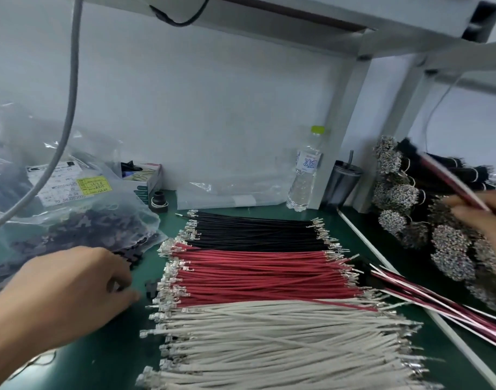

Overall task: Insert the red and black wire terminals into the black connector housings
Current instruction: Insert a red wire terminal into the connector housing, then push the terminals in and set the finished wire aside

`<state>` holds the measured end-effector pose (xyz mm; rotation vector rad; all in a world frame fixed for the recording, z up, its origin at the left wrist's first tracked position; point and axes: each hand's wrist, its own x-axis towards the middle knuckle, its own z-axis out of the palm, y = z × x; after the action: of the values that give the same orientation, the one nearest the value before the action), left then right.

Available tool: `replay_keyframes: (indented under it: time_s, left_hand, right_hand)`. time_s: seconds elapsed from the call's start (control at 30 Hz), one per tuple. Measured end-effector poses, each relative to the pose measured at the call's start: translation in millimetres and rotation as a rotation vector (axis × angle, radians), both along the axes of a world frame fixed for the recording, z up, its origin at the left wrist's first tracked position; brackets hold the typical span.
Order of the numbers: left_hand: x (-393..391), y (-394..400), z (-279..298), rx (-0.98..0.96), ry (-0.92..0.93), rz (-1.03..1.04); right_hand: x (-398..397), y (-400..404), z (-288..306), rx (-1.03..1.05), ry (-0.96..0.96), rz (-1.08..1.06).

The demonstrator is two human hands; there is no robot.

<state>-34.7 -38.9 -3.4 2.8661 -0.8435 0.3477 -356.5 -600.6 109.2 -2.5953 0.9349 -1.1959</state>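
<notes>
Nearest, the left hand (72, 294) curls down toward a loose black connector housing (150, 288) on the tabletop (106, 358) beside the red wires (258, 274), and should pinch it squarely, while the right hand (483, 218) grips finished wires (452, 178).

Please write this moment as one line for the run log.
left hand: reaching at small black connector housing on green mat | right hand: gripping red-black-white wire bundle | red terminal wires: untouched

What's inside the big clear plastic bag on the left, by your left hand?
The clear plastic bag holds a heap of dark connector housings and white labels with a yellow sticker. Some housings spill out by the left hand. The bag's far side is blurred and folded, so anything deeper is unseen.
</notes>
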Motion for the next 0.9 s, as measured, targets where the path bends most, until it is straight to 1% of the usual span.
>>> replay_keyframes:
  time_s: [0.07, 0.13, 0.27, 0.33, 0.4, 0.43, 0.5, 0.57, 0.63, 0.7, 0.8, 0.9]
  left_hand:
    - [8.2, 4.8, -8.5, 0.060, 0.056, 0.010]
    - [13.1, 7.2, -14.9, 0.089, 0.088, -0.007]
    - [10.5, 3.3, -5.8, 0.136, 0.153, -0.046]
    - [9.1, 3.3, -1.5, 0.161, 0.159, -0.043]
    - [9.3, 2.5, 0.0, 0.168, 0.131, -0.024]
    - [9.9, 2.0, 0.7, 0.166, 0.115, -0.007]
    - [8.4, 0.1, 3.5, 0.129, 0.080, 0.008]
    - [0.4, -2.7, 7.2, 0.047, 0.051, -0.006]
    - [-11.9, -7.4, 12.1, -0.043, 0.016, -0.046]
    - [-27.3, -13.6, 18.9, -0.064, -0.027, -0.068]
    - [-44.8, -21.6, 30.7, -0.033, -0.053, -0.083]
    - [-50.5, -26.3, 35.7, -0.002, -0.046, -0.070]
  right_hand:
    - [-12.6, -9.8, -27.2, -0.095, 0.188, -0.029]
    - [-11.8, 5.5, -57.9, -0.106, 0.376, -0.005]
    - [-6.0, 33.2, -92.2, -0.132, 0.492, 0.004]
    - [-0.5, 45.5, -91.7, -0.110, 0.494, -0.054]
    - [11.0, 67.5, -77.9, -0.158, 0.379, -0.065]
    - [21.0, 84.1, -67.0, -0.188, 0.318, -0.034]
    - [50.7, 125.3, -44.5, -0.209, 0.227, 0.123]
    - [90.2, 166.2, -29.9, -0.149, 0.193, 0.358]
    - [134.4, 200.4, -28.2, -0.089, 0.244, 0.549]
    - [176.8, 226.8, -35.9, -0.049, 0.350, 0.642]
    - [223.8, 245.1, -57.6, 0.001, 0.480, 0.668]
    - [242.9, 243.9, -68.3, 0.048, 0.514, 0.663]
